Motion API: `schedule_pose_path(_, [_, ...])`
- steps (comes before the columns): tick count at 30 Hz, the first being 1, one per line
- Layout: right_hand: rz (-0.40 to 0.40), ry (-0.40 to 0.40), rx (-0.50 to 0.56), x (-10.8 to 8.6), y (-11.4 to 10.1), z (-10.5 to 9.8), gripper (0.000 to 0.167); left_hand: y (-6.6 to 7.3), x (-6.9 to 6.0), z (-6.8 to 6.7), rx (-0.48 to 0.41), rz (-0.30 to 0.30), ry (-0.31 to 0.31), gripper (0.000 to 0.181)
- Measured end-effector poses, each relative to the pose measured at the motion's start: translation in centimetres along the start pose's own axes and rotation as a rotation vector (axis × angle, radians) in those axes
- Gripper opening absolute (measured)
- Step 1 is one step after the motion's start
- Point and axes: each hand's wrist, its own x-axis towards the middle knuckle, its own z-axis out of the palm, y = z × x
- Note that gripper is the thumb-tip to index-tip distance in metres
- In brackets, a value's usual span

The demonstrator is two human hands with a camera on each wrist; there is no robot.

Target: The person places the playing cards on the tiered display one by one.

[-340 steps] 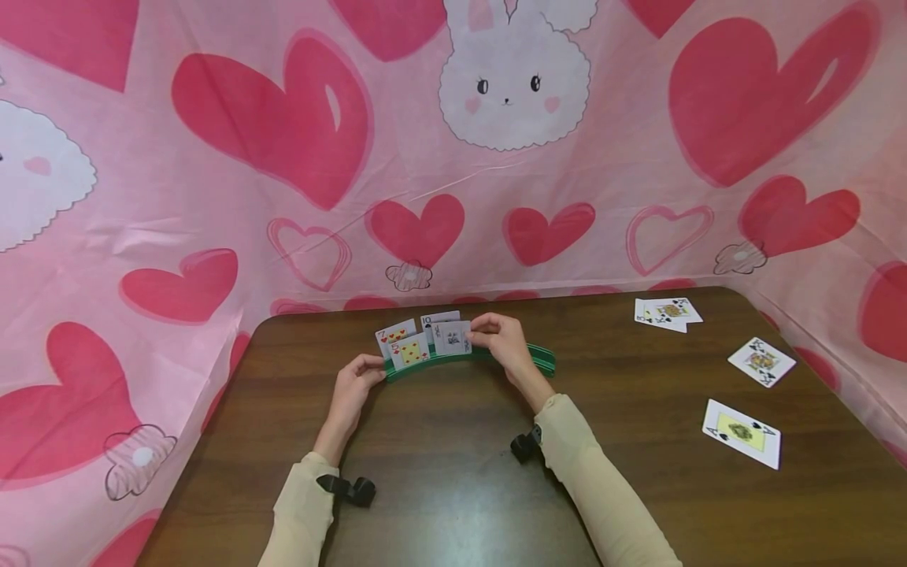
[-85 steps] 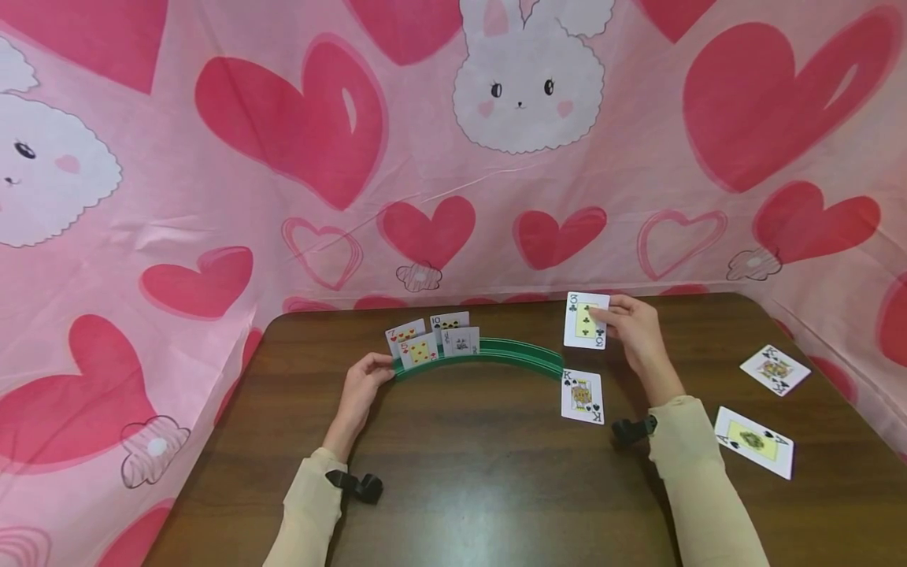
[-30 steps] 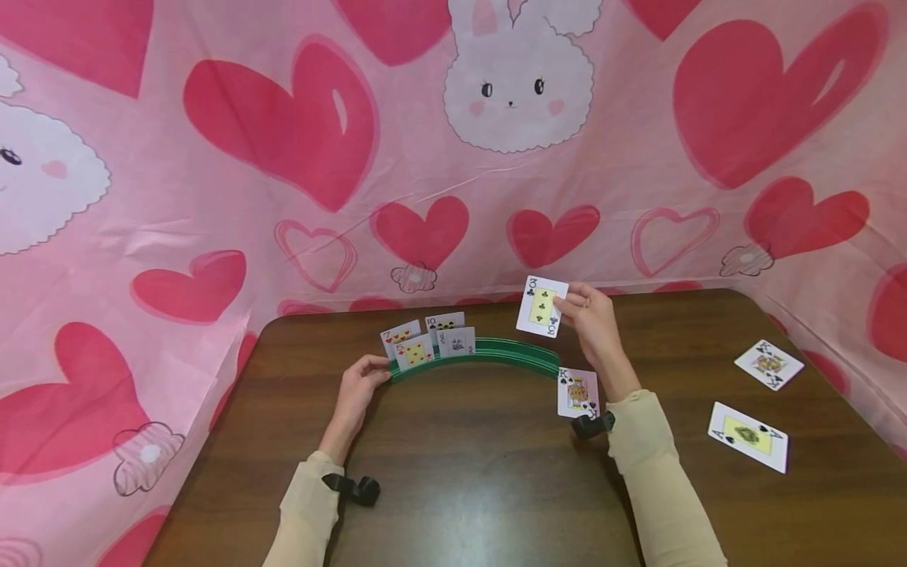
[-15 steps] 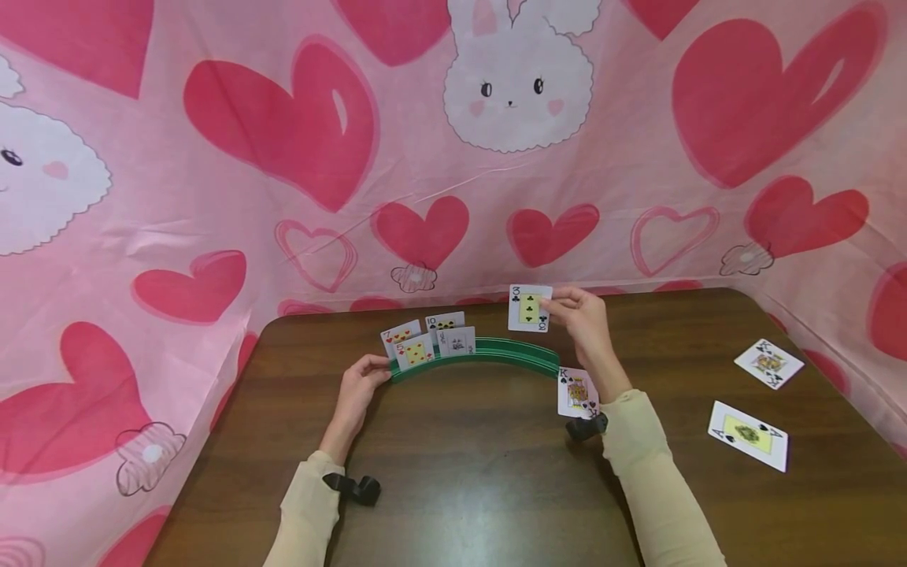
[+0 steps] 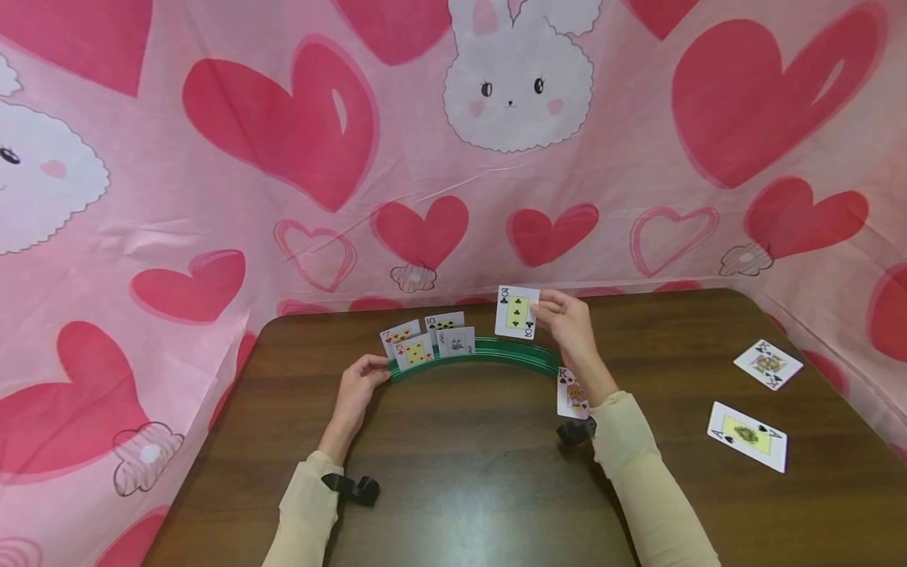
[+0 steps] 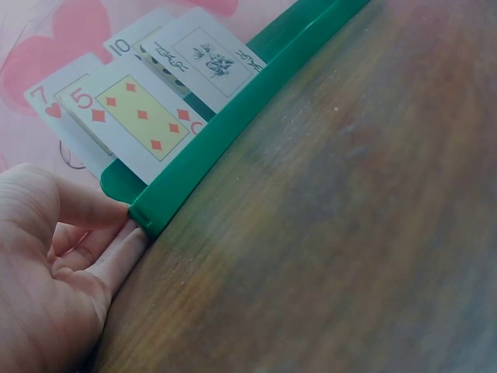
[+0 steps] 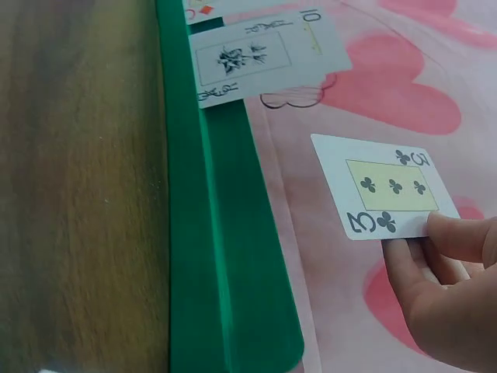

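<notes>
A curved green card holder (image 5: 510, 351) stands on the table. My left hand (image 5: 357, 392) pinches its left end between thumb and fingers, as the left wrist view shows. Upright in its left part are a seven of hearts (image 6: 53, 109), a five of diamonds (image 6: 140, 116), a black ten (image 5: 445, 320) and a joker (image 5: 456, 341). My right hand (image 5: 572, 324) pinches a three of clubs (image 5: 515, 313) by its right edge, face toward me. That card hovers over the holder's right half, apart from the joker. Below my right wrist lies a king of spades (image 5: 570, 395), partly hidden.
On the right side of the brown wooden table (image 5: 453, 472) lie another black king (image 5: 768, 364) and an ace of spades (image 5: 747, 437), both face up. A pink cloth (image 5: 425, 173) printed with hearts and rabbits hangs behind the table.
The right hand released the joker in the holder. The king of spades moved from the back right to the holder's right end. The right hand then carried the three of clubs leftward; the left hand stayed.
</notes>
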Motion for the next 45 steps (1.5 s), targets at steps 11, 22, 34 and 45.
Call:
schedule_pose_path(11, [-0.058,-0.004,0.023,0.1,1.3,0.8,0.024,-0.3,0.2,0.1,0.004,0.005,0.012,0.02])
schedule_pose_path(22, [-0.058,0.035,-0.041,-0.4,1.4,1.5,0.031,-0.3,0.1,0.1,0.007,0.02,0.009,0.019])
schedule_pose_path(34, [-0.061,0.015,-0.085,-0.5,1.9,2.1,0.03,-0.3,0.1,0.1,0.013,0.016,0.01,0.019])
schedule_pose_path(45, [-0.06,0.014,-0.127,-0.4,2.4,2.5,0.025,-0.2,0.0,0.1,0.011,0.012,0.011,0.019])
